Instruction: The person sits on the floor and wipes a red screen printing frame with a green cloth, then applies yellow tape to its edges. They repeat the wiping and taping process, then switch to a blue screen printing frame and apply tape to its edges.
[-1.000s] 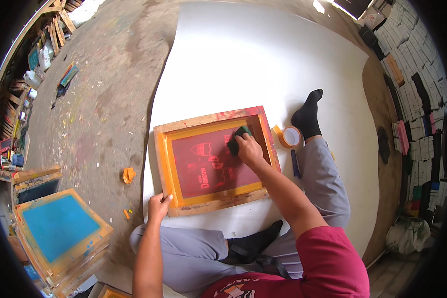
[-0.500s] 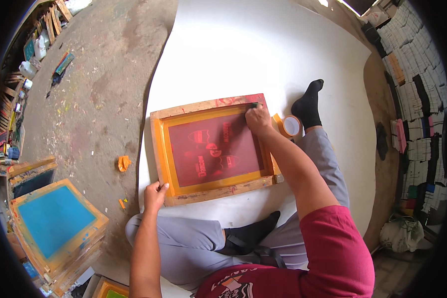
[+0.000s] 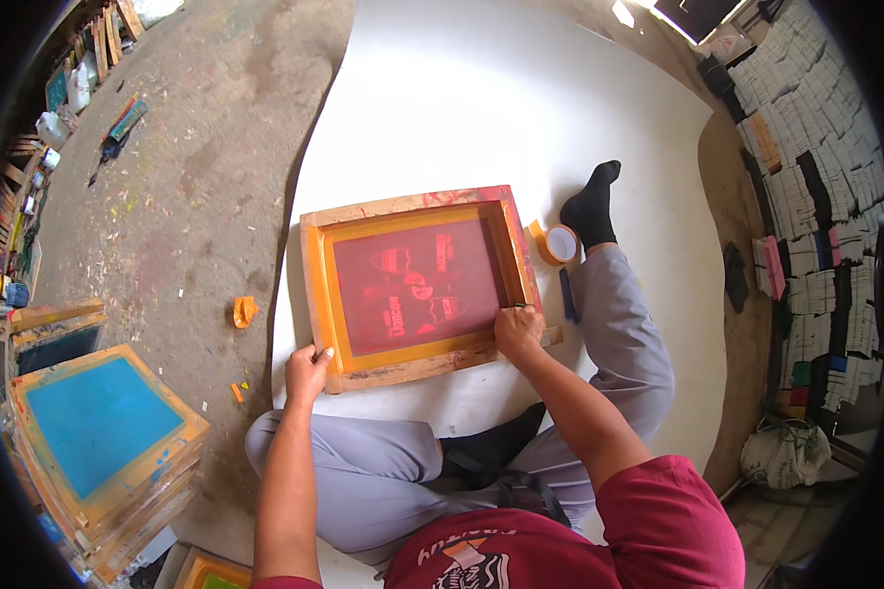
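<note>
A wooden screen-printing frame point(image 3: 408, 204) lies on a white sheet point(image 3: 462, 108) before my crossed leg. Its dark red mesh point(image 3: 373, 314) carries paler printed shapes, and orange tape lines the inner borders. At the near left corner my left hand point(image 3: 306, 375) grips the wood, thumb on top. My right hand point(image 3: 519, 332) is closed at the near right inner corner; a small dark piece shows at its fingers, its kind unclear. Right of the frame is a roll of orange tape point(image 3: 542, 245), with a slim dark blue tool point(image 3: 568, 296) close to my leg.
Several wooden screens are stacked at the lower left, the top one with blue mesh point(image 3: 103, 422). Crumpled orange tape point(image 3: 245, 312) lies on the stained floor point(image 3: 236, 128). Stacked white bundles point(image 3: 810, 196) line the right side. My black-socked foot point(image 3: 589, 211) rests beyond the tape roll.
My right hand has moved from the far right inner corner of the frame toward me, to the near right corner. My left hand keeps its grip at the near left corner.
</note>
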Action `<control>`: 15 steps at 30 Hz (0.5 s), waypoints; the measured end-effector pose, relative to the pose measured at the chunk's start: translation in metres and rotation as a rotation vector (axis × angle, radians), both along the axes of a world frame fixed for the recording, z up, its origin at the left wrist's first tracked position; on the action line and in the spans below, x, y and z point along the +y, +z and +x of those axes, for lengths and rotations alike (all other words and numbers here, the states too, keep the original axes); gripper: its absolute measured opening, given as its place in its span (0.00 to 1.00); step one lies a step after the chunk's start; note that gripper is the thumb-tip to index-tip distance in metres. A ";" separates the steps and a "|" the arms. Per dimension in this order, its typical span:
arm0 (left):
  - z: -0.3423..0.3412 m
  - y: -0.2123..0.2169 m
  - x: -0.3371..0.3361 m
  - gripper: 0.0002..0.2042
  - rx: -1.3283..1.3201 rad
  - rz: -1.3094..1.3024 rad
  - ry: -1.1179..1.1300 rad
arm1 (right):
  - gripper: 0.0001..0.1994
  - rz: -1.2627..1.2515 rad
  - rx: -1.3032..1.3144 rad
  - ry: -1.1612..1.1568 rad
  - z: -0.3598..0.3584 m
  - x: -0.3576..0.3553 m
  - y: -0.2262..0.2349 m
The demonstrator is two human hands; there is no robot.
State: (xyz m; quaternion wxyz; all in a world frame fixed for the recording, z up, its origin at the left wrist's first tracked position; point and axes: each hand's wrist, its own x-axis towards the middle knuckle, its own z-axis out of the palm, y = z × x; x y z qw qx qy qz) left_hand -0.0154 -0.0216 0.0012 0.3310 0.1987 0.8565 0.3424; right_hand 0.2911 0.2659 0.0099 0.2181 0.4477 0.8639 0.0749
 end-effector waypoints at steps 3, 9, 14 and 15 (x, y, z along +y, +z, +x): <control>-0.002 -0.002 0.002 0.15 0.028 0.037 -0.008 | 0.09 0.036 0.031 0.121 -0.009 0.019 0.002; -0.001 -0.007 -0.002 0.17 0.044 -0.032 -0.009 | 0.12 -0.239 -0.362 0.397 -0.019 0.053 0.022; 0.000 -0.005 -0.002 0.18 0.081 -0.067 -0.023 | 0.16 -0.500 -0.523 0.552 -0.013 0.063 0.041; 0.001 0.000 0.001 0.18 0.105 -0.082 -0.042 | 0.17 -0.518 -0.546 0.558 -0.011 0.066 0.042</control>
